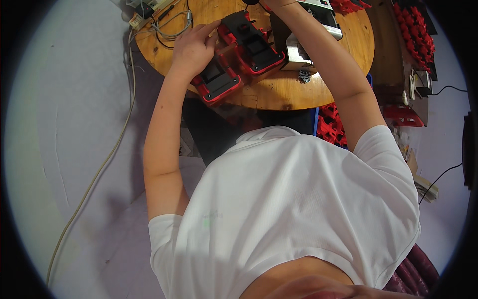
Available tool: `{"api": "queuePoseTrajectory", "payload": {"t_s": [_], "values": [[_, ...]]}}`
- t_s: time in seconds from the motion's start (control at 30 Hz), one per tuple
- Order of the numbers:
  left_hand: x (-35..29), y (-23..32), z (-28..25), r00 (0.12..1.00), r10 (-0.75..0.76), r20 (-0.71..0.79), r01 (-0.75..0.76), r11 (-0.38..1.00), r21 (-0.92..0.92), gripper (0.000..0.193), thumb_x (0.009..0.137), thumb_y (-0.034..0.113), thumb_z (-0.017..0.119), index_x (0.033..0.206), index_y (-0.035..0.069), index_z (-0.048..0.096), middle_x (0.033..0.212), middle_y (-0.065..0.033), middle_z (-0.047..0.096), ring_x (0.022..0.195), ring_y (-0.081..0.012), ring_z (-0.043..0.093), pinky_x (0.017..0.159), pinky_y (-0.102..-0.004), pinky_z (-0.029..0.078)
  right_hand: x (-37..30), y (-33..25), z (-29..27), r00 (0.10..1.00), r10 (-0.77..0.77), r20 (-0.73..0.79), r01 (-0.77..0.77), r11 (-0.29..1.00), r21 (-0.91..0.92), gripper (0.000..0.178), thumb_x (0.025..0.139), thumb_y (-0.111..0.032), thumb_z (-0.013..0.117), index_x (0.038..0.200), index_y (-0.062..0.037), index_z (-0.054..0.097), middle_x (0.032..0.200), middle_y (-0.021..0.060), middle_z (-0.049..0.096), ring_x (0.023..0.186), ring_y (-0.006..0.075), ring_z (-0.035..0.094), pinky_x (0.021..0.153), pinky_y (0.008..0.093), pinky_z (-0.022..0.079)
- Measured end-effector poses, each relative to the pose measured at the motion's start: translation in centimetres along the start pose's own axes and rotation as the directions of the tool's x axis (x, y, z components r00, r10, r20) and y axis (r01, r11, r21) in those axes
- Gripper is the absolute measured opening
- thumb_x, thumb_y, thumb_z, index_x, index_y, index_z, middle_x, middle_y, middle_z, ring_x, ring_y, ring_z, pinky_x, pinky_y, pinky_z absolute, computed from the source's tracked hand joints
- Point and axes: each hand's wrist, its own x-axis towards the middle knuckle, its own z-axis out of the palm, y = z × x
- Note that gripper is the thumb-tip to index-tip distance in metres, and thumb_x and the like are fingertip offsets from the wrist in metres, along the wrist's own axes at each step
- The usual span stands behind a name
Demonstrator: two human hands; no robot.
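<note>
On the round wooden table, two red and black plastic housings (251,44) (219,79) lie side by side, each with a rectangular opening. My left hand (194,49) rests over the nearer left one, fingers stretched out. Its fingertips reach the upper left edge of the other housing. My right hand (280,2) is at the top edge of the picture, mostly cut off. Beside it a red and black object (252,2) shows at the rim, just above the far housing; its kind is hidden. A small pile of screws (304,76) lies right of the housings.
A silver and black box-like device (301,52) stands under my right forearm. Grey cables (174,32) coil at the table's left edge. Red parts fill a blue bin (331,124) below the table edge; more red parts (416,37) lie at far right.
</note>
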Motion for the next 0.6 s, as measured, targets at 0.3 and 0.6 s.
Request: {"api": "queuePoseTrajectory", "payload": {"t_s": [0.3,0.6], "values": [[-0.2,0.1,-0.2,1.000,0.004,-0.004,-0.004,1.000,-0.013,0.044,0.094,0.019,0.057,0.138,0.020,0.065,0.105,-0.0089,0.069,0.103,-0.0318,0.065,0.094,-0.0441,0.049,-1.0,-0.3,1.1,0.995,-0.026,0.098,0.043,0.985,-0.167,0.034,0.098,-0.030,0.072,0.109,-0.0064,0.050,0.084,-0.0001,0.054,0.068,0.0092,0.049,0.060,0.0271,0.044],[0.2,0.0,-0.2,0.999,-0.024,0.021,0.026,0.996,-0.085,0.042,0.096,0.018,0.061,0.137,0.021,0.066,0.119,-0.0111,0.073,0.110,-0.0323,0.068,0.096,-0.0421,0.052,-1.1,-5.7,-4.0,0.997,0.066,0.035,-0.068,0.996,0.059,0.038,0.101,-0.040,0.068,0.110,-0.0057,0.054,0.080,0.0013,0.060,0.061,0.0090,0.057,0.053,0.0253,0.048]]}}
